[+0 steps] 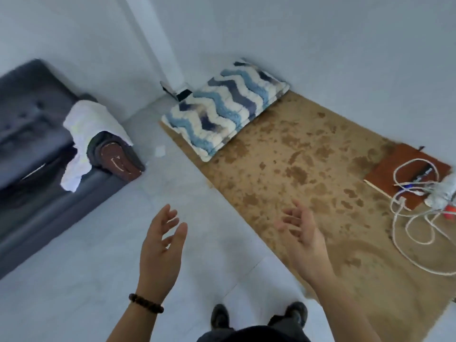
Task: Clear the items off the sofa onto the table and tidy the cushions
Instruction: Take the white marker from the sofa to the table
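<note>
A dark grey sofa [37, 134] fills the left side, with a white cloth [86, 129] draped over its armrest. A blue and white zigzag cushion [224, 107] lies at the far end of the brown speckled table [308, 174]. A brown notebook [385, 174] with a pen, a white cord [414, 225] and a white bottle-like item [444, 193] rest at the table's right side. My left hand [160, 248] hovers over the floor, fingers apart and holding nothing. My right hand [301, 235] is over the table's near edge, likewise spread with nothing in it.
Pale floor tiles [123, 243] lie between sofa and table. A small dark device [182, 93] sits by the wall corner behind the cushion. A scrap of paper [160, 151] lies on the floor. My shoes [259, 314] show at the bottom.
</note>
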Demonstrator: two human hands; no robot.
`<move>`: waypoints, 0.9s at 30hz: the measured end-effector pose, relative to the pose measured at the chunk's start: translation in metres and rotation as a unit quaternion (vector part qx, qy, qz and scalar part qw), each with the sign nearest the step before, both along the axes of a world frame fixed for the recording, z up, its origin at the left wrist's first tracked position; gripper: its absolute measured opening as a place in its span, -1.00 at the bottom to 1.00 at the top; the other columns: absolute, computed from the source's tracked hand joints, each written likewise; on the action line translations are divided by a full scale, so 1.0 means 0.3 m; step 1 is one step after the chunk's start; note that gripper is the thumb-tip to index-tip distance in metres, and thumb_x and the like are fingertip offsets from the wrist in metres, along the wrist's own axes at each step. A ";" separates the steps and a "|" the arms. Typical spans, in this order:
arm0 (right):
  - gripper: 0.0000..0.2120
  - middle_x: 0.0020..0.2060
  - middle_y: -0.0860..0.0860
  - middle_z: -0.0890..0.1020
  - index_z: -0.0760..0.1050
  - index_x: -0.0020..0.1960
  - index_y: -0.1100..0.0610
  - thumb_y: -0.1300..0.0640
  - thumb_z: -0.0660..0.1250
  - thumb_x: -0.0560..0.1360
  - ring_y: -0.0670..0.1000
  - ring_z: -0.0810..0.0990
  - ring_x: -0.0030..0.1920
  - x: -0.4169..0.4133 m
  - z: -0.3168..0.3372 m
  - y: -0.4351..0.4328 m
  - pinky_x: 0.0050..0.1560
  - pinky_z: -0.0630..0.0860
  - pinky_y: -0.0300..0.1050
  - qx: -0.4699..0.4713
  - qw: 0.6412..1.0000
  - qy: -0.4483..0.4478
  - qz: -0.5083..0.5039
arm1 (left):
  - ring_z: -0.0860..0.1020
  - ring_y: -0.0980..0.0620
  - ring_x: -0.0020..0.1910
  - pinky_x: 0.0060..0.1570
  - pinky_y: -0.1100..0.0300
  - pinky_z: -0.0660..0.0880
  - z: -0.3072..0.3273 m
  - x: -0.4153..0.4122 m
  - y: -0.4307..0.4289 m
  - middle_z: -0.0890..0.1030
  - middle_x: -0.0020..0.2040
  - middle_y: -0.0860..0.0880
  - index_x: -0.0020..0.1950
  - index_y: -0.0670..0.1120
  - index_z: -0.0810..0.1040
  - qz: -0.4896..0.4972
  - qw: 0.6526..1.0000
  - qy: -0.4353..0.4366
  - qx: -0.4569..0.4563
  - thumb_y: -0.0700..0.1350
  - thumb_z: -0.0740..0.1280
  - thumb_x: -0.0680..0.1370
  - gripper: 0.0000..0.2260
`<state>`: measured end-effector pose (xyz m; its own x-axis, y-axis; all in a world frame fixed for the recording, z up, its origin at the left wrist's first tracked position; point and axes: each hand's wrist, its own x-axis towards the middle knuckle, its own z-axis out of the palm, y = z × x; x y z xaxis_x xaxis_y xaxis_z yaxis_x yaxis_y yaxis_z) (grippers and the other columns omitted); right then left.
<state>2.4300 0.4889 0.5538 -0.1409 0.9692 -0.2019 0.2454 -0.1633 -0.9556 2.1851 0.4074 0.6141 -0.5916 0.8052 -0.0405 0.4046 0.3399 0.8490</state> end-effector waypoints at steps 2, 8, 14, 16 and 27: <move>-0.52 0.15 -0.21 0.52 0.28 0.39 -0.16 0.00 0.39 0.54 -0.20 0.55 0.13 -0.142 0.048 -0.006 0.04 0.50 -0.26 0.021 0.998 -0.001 0.052 | 0.52 0.25 0.18 0.00 0.39 0.43 0.031 -0.101 -0.114 0.52 0.21 0.21 0.41 0.04 0.36 0.049 0.998 0.001 0.024 -0.10 0.32 0.56 -0.58; -0.55 0.17 -0.23 0.55 0.37 0.39 -0.11 0.01 0.38 0.54 -0.23 0.55 0.16 -0.666 0.087 -0.211 0.02 0.50 -0.29 0.080 0.977 -0.003 0.197 | 0.55 0.21 0.17 0.02 0.34 0.45 0.017 -0.462 -0.549 0.58 0.18 0.13 0.39 0.02 0.41 0.194 0.979 -0.028 0.063 -0.13 0.33 0.56 -0.60; -0.55 0.19 -0.21 0.56 0.39 0.38 -0.12 0.03 0.41 0.53 -0.23 0.55 0.16 -1.285 0.054 -0.597 0.11 0.56 -0.16 0.098 0.939 -0.021 0.330 | 0.56 0.26 0.11 -0.04 0.32 0.50 -0.015 -0.908 -1.084 0.61 0.13 0.12 0.32 0.08 0.45 0.332 0.937 -0.052 0.094 -0.16 0.35 0.56 -0.65; -0.52 0.20 -0.24 0.54 0.36 0.40 -0.13 0.02 0.41 0.52 -0.25 0.53 0.18 -1.479 0.078 -0.696 0.11 0.56 -0.18 0.113 0.912 -0.029 0.393 | 0.56 0.27 0.10 -0.03 0.29 0.50 -0.005 -1.044 -1.229 0.61 0.13 0.12 0.31 0.09 0.45 0.388 0.915 -0.039 0.106 -0.16 0.34 0.56 -0.66; -0.52 0.22 -0.25 0.52 0.34 0.42 -0.09 0.00 0.37 0.54 -0.26 0.52 0.19 -2.298 0.069 -0.921 0.04 0.50 -0.35 0.125 0.876 -0.009 0.466 | 0.56 0.25 0.11 -0.01 0.30 0.47 -0.002 -1.687 -1.504 0.59 0.15 0.16 0.34 0.07 0.44 0.464 0.878 -0.023 0.110 -0.14 0.33 0.56 -0.64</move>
<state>1.7408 0.2126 0.5743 -0.8930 0.4500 -0.0096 0.1758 0.3291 -0.9278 1.6791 -0.0438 0.6135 -0.9994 -0.0326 0.0150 0.0034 0.3308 0.9437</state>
